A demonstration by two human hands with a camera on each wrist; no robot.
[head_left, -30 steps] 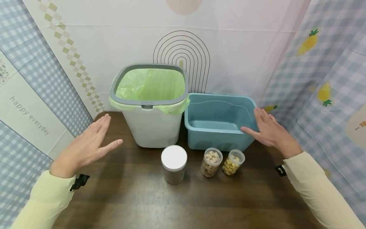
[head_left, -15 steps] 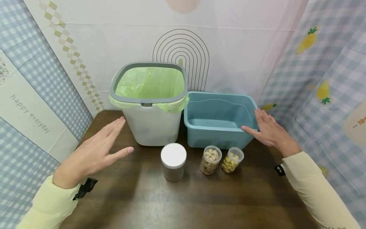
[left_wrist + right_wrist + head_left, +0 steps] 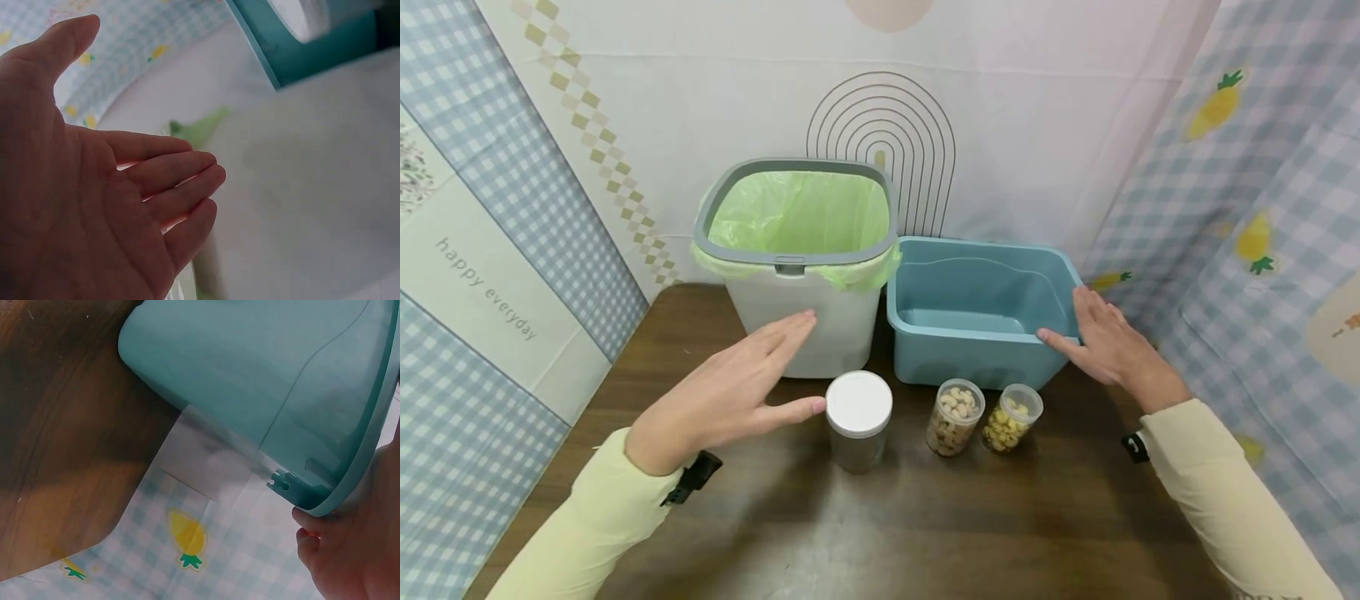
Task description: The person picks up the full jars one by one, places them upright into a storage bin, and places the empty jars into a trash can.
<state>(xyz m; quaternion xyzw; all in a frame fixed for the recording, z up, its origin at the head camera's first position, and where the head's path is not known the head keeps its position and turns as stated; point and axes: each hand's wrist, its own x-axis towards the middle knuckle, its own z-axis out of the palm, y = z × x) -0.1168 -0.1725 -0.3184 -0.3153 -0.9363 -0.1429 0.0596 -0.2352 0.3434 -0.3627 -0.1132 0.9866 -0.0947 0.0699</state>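
My left hand (image 3: 722, 400) hovers with fingers straight and thumb spread, the thumb tip right at a clear jar with a white lid (image 3: 859, 404). Its fingers overlap the white trash bin (image 3: 846, 321) in the head view; the left wrist view shows the palm (image 3: 94, 212) holding nothing. My right hand (image 3: 1112, 350) rests at the right front corner of a blue plastic tub (image 3: 970, 358), fingers extended along the side and thumb at the front rim. In front of the tub stand a lidded jar of cashews (image 3: 955, 417) and a smaller jar of yellow pieces (image 3: 1011, 421).
A light green bag (image 3: 805, 212) lines the trash bin under its grey rim (image 3: 790, 258). The dark wooden table (image 3: 880, 533) meets a white printed cloth (image 3: 1037, 142) behind, with checked cloth (image 3: 1300, 275) at both sides.
My left hand has moved right across the table, from left of the trash bin to the white-lidded jar. My right hand stays at the tub's corner.
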